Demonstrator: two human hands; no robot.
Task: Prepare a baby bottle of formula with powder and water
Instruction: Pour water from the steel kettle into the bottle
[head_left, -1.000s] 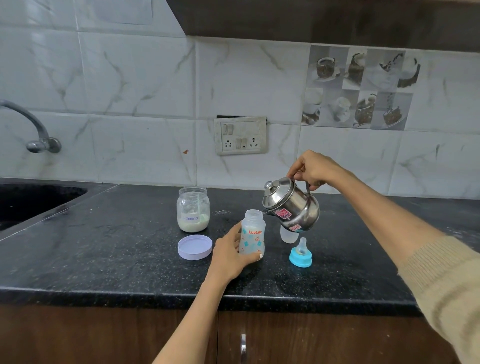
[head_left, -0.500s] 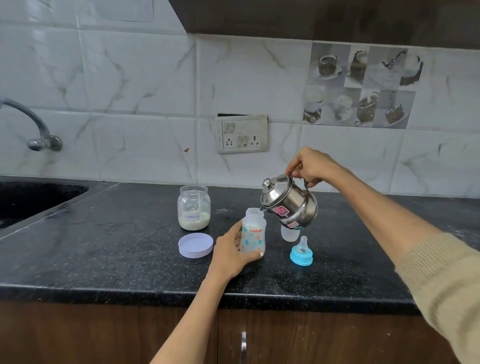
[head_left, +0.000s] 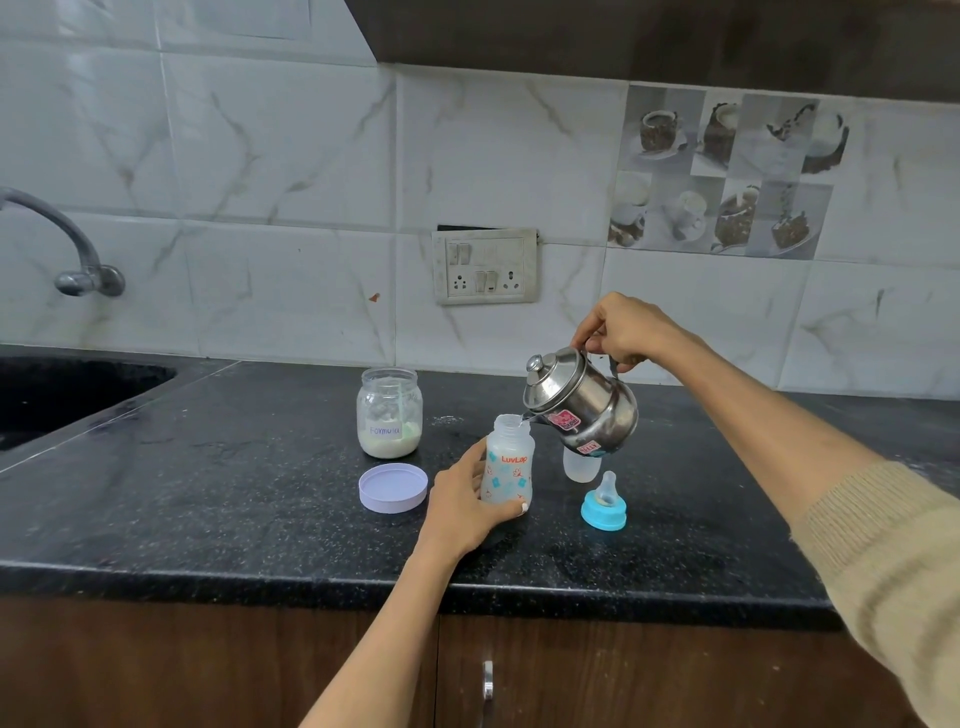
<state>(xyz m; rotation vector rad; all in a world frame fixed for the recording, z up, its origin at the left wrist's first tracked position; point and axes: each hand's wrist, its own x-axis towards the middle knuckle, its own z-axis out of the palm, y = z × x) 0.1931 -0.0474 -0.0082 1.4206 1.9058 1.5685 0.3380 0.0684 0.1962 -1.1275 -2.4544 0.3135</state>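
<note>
A translucent baby bottle (head_left: 510, 460) with printed figures stands open on the black counter (head_left: 234, 499). My left hand (head_left: 470, 501) wraps around its lower left side. My right hand (head_left: 626, 332) grips the handle of a steel kettle (head_left: 584, 405), tilted left with its spout over the bottle's mouth; a thin stream of water shows there. An open glass jar of formula powder (head_left: 388, 413) stands behind left, its lilac lid (head_left: 393, 488) lying flat in front. The blue ring with teat (head_left: 603, 504) rests to the bottle's right, a clear cap (head_left: 579, 466) behind it.
A dark sink (head_left: 62, 389) is sunk into the counter at far left under a wall tap (head_left: 78, 254). A switch and socket plate (head_left: 485, 266) sits on the tiled wall. The counter's front edge runs above wooden cabinet doors (head_left: 623, 675).
The kettle has tipped a little further toward the bottle, and water now shows at the spout. My left hand stays on the bottle.
</note>
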